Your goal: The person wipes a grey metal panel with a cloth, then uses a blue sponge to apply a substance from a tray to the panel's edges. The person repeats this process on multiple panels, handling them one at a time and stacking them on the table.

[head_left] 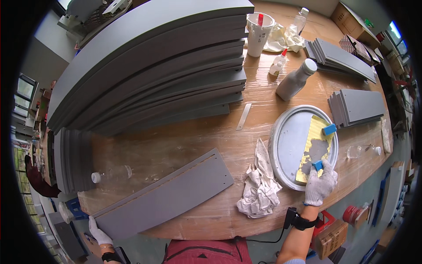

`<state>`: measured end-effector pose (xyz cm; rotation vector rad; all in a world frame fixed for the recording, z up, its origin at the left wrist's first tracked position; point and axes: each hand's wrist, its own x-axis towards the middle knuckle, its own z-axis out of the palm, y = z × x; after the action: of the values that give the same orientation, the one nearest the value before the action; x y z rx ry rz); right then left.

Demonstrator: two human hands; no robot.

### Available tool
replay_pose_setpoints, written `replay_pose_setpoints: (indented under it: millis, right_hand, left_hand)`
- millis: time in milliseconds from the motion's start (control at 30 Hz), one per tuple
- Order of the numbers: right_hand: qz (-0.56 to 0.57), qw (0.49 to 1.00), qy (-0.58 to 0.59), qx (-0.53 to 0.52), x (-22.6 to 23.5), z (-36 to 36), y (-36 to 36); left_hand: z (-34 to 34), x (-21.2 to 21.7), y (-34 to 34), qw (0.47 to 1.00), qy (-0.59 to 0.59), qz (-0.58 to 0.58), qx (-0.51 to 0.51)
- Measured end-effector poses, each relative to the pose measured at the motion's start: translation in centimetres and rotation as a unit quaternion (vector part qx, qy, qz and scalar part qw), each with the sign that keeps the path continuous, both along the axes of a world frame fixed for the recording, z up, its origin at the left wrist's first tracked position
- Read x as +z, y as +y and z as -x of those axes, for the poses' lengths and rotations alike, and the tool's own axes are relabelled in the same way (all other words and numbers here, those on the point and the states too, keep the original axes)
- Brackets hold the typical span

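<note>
My right hand (321,182), in a white knit glove, grips a small blue block (317,165) pressed onto a yellow sheet smeared with grey paste (314,147) inside a round grey lid (285,145). A second blue block (329,129) lies on the sheet's far edge. My left hand (99,233), also gloved, holds the near left corner of a long grey panel (167,193) that lies on the plastic-covered wooden table (184,141).
A tall stack of curved grey panels (149,66) fills the far left. A crumpled white rag (260,187), metal ruler (244,116), grey bottle (295,80), glue bottle (277,64), white cup (258,33), clear bottles (112,174) and smaller panel stacks (357,105) lie around.
</note>
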<state>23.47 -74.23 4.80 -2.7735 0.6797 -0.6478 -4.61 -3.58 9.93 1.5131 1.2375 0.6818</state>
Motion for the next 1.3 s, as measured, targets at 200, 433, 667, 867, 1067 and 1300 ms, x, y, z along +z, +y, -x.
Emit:
replay_pose_setpoints:
  millis: [200,433,667,867,1067,1300]
  right_hand:
    - [-0.470,0.855,-0.211,0.064,4.3,0.8,7.3]
    - [-0.869,0.480,-0.113,-0.023,-0.7,5.7,12.0]
    - [-0.865,0.447,-0.229,0.005,0.2,5.1,7.4]
    - [-0.672,0.687,-0.274,0.040,4.1,6.2,2.8]
    - [-0.568,0.806,-0.168,0.003,4.0,3.3,2.5]
    - [-0.458,0.883,-0.046,0.093,1.1,-3.7,1.6]
  left_hand:
    - [-0.4,-1.7,-0.9,0.997,0.022,-0.013,0.075]
    - [1.0,-0.8,-1.5,0.991,-0.001,0.121,0.058]
    - [-3.6,-2.4,-6.0,0.978,-0.018,0.207,-0.010]
    - [-9.0,-7.7,-11.1,0.971,0.032,0.230,-0.048]
    - [-12.6,-10.2,-13.1,0.978,0.064,0.186,-0.071]
    - [-13.9,-10.5,-13.4,0.987,0.128,0.091,-0.043]
